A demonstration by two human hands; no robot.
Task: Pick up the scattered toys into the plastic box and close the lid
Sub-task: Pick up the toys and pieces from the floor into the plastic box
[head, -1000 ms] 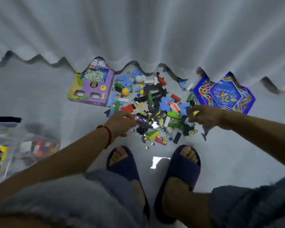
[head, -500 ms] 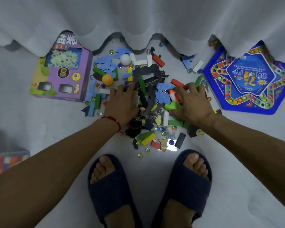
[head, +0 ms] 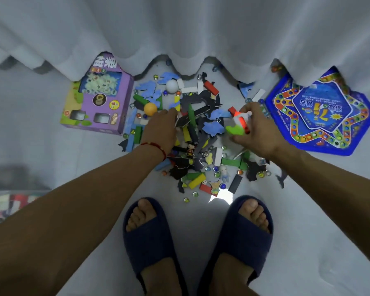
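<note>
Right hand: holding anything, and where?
Right hand grips a green, white and orange toy by its right end. Left hand lies on the pile; grasp unclear.

This looks like a room in a home, likely a bedroom or playroom. A pale curtain [head: 179, 28] hangs to the plain light floor [head: 51, 150], its scalloped hem at twelve o'clock. Children's playthings lie heaped on the floor at centre: a toy pile [head: 192, 133] of wooden blocks, foam shapes, marbles and balls. A purple game box [head: 100, 103] lies at ten o'clock, a blue board-game sheet [head: 320, 112] at two o'clock. The person wears dark house slippers [head: 239, 242] at six o'clock.
</note>
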